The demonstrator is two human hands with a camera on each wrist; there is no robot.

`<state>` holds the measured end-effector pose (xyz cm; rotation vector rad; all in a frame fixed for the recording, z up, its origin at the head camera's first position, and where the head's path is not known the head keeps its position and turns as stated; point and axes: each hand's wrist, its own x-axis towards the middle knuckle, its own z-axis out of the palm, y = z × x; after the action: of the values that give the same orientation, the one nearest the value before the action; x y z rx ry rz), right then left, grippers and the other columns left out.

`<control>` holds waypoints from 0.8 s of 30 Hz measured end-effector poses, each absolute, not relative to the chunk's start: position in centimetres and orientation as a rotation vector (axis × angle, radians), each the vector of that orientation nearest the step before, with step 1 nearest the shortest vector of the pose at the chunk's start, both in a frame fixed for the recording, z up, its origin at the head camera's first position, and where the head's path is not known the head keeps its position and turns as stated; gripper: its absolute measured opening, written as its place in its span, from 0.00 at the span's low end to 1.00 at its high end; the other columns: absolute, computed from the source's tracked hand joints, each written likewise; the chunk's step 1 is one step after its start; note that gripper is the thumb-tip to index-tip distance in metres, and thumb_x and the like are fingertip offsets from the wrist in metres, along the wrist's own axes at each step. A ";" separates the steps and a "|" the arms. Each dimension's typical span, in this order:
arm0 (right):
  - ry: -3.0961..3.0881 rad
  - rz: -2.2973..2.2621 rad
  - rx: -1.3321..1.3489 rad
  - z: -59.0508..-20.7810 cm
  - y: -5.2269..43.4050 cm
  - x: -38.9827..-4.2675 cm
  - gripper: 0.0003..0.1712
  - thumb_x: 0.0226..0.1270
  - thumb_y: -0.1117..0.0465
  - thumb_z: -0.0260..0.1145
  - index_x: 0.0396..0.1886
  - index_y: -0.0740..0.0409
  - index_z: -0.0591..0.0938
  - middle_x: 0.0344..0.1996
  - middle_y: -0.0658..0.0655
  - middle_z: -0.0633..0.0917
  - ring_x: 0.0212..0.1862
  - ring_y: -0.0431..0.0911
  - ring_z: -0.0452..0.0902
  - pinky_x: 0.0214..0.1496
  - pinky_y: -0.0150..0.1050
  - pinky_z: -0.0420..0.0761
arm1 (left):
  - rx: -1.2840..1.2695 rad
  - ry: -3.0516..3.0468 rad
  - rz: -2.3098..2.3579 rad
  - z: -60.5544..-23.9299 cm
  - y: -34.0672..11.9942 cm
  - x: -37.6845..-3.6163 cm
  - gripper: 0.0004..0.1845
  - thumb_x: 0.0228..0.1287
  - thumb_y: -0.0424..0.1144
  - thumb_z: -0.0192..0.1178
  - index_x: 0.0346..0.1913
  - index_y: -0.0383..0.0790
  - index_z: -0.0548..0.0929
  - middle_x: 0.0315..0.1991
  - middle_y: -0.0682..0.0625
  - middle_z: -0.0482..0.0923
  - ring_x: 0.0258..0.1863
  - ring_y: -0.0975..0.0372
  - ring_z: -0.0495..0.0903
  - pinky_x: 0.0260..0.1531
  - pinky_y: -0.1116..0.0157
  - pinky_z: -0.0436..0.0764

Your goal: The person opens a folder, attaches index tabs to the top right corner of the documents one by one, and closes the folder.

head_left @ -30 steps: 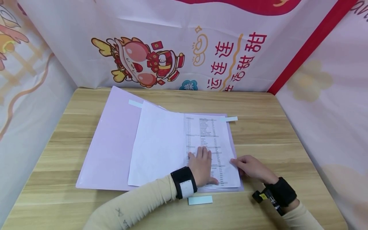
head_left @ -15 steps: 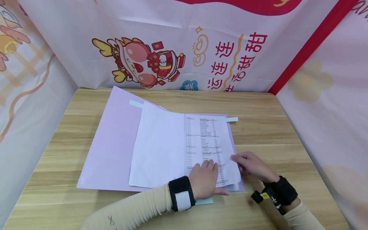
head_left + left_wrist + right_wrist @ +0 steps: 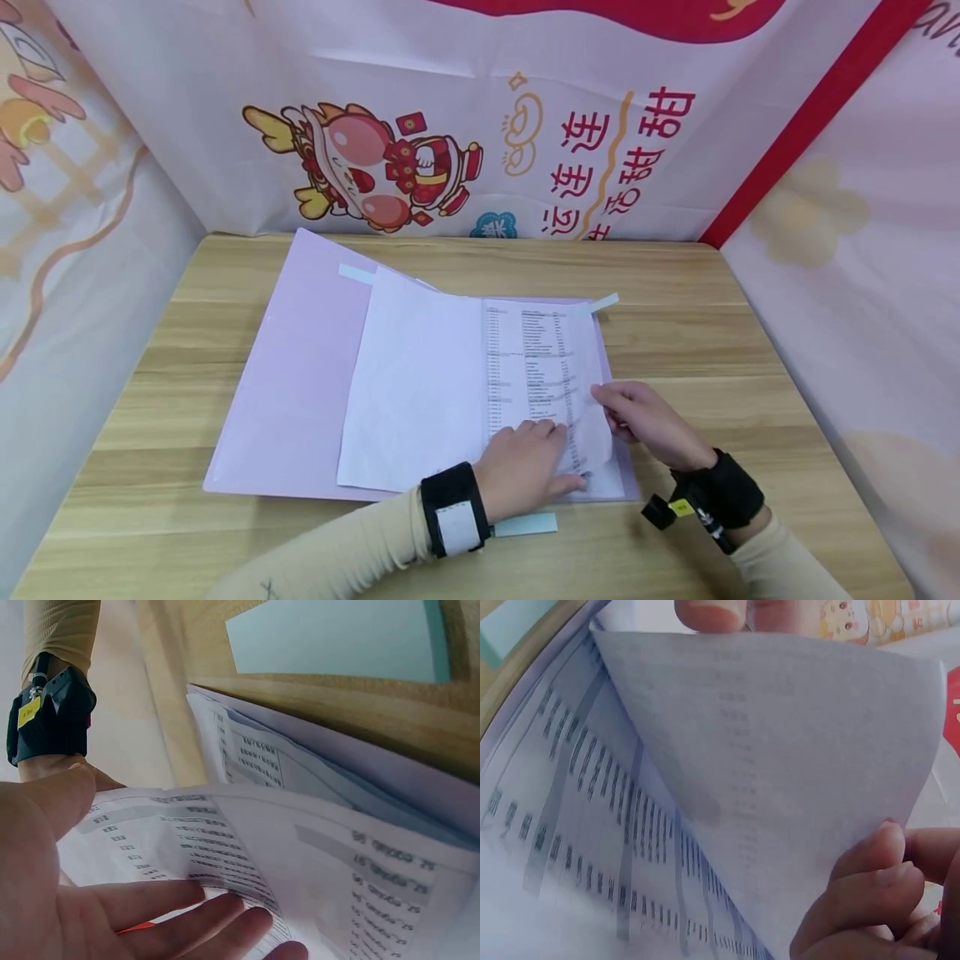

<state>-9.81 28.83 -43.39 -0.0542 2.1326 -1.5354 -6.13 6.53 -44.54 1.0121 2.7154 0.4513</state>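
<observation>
A purple folder (image 3: 273, 383) lies spread on the table with a blank white page on its left and a printed sheet (image 3: 525, 350) on its right. My right hand (image 3: 652, 421) pinches that sheet's right edge and holds it up. The right wrist view has the raised sheet (image 3: 772, 742) curling, with another printed page (image 3: 615, 817) beneath it. My left hand (image 3: 521, 467) lies over the sheet's lower part. Its fingers (image 3: 202, 926) are loosely extended against the print in the left wrist view, with the thumb at the bottom edge.
A light-blue sticky-note pad (image 3: 531, 525) lies in front of the folder. One blue tab (image 3: 606, 302) sticks out at the folder's top right, another tab (image 3: 356, 273) at the blank page's top left. A printed cloth (image 3: 420, 67) hangs behind the table.
My right hand has moved up and leftward, lifting and bending the sheet's right edge. My left hand has slid down toward the sheet's bottom. The top-right tab has tilted up.
</observation>
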 end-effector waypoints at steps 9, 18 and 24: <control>2.114 -1.598 -0.058 -43.2 27.7 -10.1 0.27 0.83 0.47 0.52 0.25 0.61 0.71 0.18 0.52 0.70 0.21 0.41 0.65 0.25 0.30 0.61 | 0.975 2.695 0.597 -44.5 6.6 -6.3 0.35 0.69 0.59 0.62 0.67 0.35 0.77 0.57 0.45 0.83 0.53 0.58 0.83 0.41 0.62 0.85; 2.086 -1.615 0.027 -43.0 27.4 -10.4 0.27 0.82 0.41 0.50 0.31 0.59 0.74 0.24 0.52 0.74 0.25 0.42 0.69 0.26 0.31 0.63 | 0.837 2.656 0.838 -44.1 5.3 -6.7 0.10 0.71 0.37 0.59 0.46 0.34 0.85 0.27 0.55 0.75 0.20 0.67 0.72 0.15 0.71 0.71; 2.091 -1.631 0.011 -43.0 27.7 -10.8 0.27 0.83 0.43 0.49 0.31 0.60 0.72 0.23 0.53 0.72 0.25 0.43 0.68 0.26 0.32 0.62 | 0.628 2.618 1.072 -43.4 3.2 -6.7 0.06 0.67 0.36 0.63 0.38 0.34 0.82 0.21 0.55 0.71 0.15 0.67 0.69 0.13 0.70 0.68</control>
<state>-10.78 27.66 -43.00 0.0113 2.0908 -1.6305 -6.73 3.24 -43.44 0.6277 2.6183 1.0722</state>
